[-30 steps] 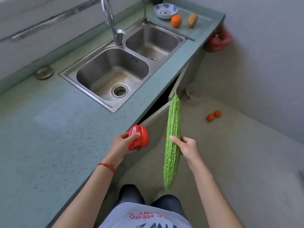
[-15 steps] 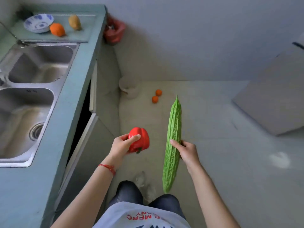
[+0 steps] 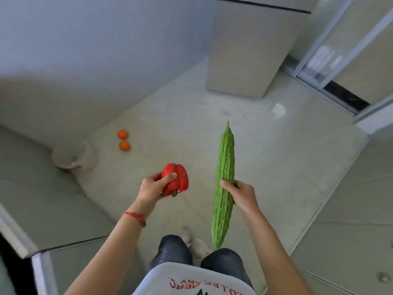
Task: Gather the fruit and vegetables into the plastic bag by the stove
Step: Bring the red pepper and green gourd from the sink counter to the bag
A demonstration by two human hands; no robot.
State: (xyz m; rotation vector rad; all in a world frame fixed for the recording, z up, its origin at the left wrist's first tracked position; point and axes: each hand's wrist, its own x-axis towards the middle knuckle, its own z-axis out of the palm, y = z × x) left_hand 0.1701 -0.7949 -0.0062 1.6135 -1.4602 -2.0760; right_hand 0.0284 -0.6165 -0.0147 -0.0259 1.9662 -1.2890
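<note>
My left hand (image 3: 153, 188) grips a red bell pepper (image 3: 176, 179) in front of my waist. Beside it my right hand (image 3: 240, 193) holds a long bumpy green bitter gourd (image 3: 224, 184) around its middle, nearly upright, stem tip pointing away from me. Two small oranges (image 3: 123, 140) lie on the floor ahead and to the left, close to the wall. Neither a plastic bag nor a stove is in view.
A pale round container (image 3: 73, 157) stands on the floor beside the oranges, at the corner of the cabinets. A tall beige fridge (image 3: 251, 47) stands ahead on the right, with a sliding door frame (image 3: 340, 67) beyond it. An open cabinet door (image 3: 40, 271) juts out at lower left.
My view has swung to the right, away from the sink and counter, which have left the frame. Both hands keep the same hold on the pepper and the gourd.
</note>
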